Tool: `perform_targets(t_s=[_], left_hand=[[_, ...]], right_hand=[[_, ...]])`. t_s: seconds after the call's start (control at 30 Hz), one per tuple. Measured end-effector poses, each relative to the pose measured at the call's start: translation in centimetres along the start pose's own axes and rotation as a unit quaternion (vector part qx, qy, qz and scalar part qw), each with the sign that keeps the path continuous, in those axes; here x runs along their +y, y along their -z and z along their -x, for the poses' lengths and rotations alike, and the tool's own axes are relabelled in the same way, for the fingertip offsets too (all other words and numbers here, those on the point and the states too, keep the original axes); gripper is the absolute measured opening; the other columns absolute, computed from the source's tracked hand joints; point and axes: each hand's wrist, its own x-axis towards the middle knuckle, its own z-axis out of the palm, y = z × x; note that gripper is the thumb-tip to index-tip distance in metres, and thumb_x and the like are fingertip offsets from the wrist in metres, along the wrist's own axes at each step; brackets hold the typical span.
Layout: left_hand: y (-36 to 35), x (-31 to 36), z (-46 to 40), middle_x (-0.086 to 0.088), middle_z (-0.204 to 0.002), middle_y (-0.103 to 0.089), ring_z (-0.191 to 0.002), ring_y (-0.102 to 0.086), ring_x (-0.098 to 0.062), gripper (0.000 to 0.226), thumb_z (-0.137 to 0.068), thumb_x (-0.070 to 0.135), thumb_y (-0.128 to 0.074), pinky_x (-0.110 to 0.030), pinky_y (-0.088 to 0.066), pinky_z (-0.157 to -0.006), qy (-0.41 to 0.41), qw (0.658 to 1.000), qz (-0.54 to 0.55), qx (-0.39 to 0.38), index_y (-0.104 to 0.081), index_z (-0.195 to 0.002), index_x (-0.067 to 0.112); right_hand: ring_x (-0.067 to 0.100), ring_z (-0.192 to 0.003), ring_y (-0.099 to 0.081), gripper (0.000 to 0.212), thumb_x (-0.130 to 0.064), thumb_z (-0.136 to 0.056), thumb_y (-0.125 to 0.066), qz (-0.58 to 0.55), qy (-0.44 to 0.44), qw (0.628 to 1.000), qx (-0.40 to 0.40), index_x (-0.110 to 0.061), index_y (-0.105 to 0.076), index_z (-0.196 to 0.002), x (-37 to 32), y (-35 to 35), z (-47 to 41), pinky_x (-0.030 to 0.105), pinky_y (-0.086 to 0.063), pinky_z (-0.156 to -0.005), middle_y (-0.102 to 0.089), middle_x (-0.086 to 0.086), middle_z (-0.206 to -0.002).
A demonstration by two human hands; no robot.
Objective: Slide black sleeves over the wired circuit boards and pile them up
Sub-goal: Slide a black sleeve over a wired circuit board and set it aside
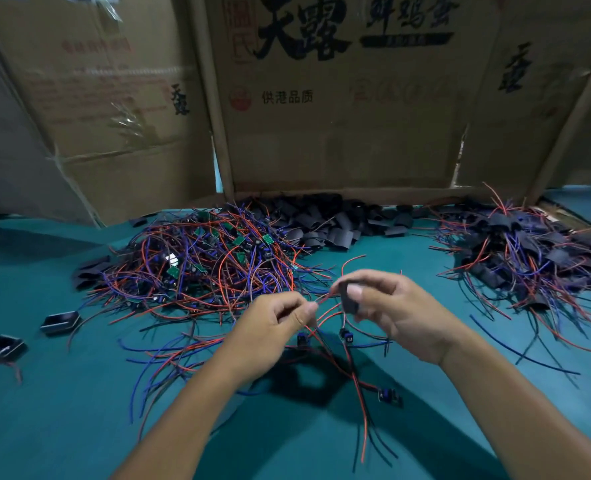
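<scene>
Alignment comes first: feed the wires (325, 299) straight into the black sleeve (349, 299), keeping its mouth open. Right hand (391, 313) pinches the sleeve above the worktop (79, 427); left hand (280, 320) pinches the wires just beside it. Finished pile (536, 251) lies right.

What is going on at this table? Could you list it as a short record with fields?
Surface: teal table
Left hand: pinches red and blue wires
Right hand: holds a black sleeve
Unsleeved boards: tangled pile, left of centre
Empty sleeves: heap by the cardboard wall
Finished pieces: pile at right
Loose items: two black housings at far left
</scene>
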Motion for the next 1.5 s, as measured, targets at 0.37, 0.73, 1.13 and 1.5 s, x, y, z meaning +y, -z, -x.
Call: perform_targets(t_s=[0.37,0.73,1.13,1.5], left_hand=[[0.7,0.6,0.4,-0.008,-0.057,-0.025,-0.053,-0.018,-0.027,0.029,-0.093,0.037,-0.055,-0.035,-0.014,-0.051,0.036,0.984,0.170,0.042,-0.072,-0.087,0.015],[0.8,0.4,0.3,0.008,-0.052,-0.028,-0.049,-0.022,-0.010,0.026,-0.092,0.031,-0.056,-0.019,-0.019,-0.046,0.027,0.987,0.158,-0.002,-0.071,-0.078,0.015],[0.0,0.0,-0.2,-0.018,-0.075,-0.050,-0.062,-0.043,-0.021,0.028,-0.101,0.029,-0.032,-0.026,-0.029,-0.052,0.103,0.959,0.263,0.030,-0.056,-0.100,0.015],[7.5,-2.0,1.9,0.012,-0.097,-0.067,-0.096,-0.061,-0.005,0.018,-0.083,0.027,-0.079,-0.016,-0.044,-0.085,0.077,0.978,-0.145,-0.126,-0.067,-0.096,0.028]], right_hand=[[0.012,-0.092,-0.065,0.029,-0.010,-0.087,-0.057,-0.164,0.113,0.978,0.066,-0.006,-0.064,-0.115,0.5,-0.3,-0.5,0.022,-0.054,-0.076,-0.069,0.009,-0.104],[0.011,-0.092,-0.065,0.026,-0.017,-0.083,-0.068,-0.153,0.086,0.984,0.023,-0.019,-0.073,-0.108,1.3,-1.3,-0.5,0.020,-0.052,-0.075,-0.071,0.007,-0.106],[0.015,-0.053,-0.043,0.024,-0.019,-0.079,-0.074,-0.084,0.031,0.996,-0.005,-0.009,-0.071,-0.100,3.4,-4.5,-0.8,0.022,-0.038,-0.051,-0.054,0.011,-0.071],[0.017,-0.054,-0.051,0.013,-0.005,-0.089,-0.065,-0.127,-0.060,0.987,0.076,-0.006,-0.061,-0.101,4.0,-4.9,-0.9,0.023,-0.042,-0.047,-0.051,0.020,-0.079]])
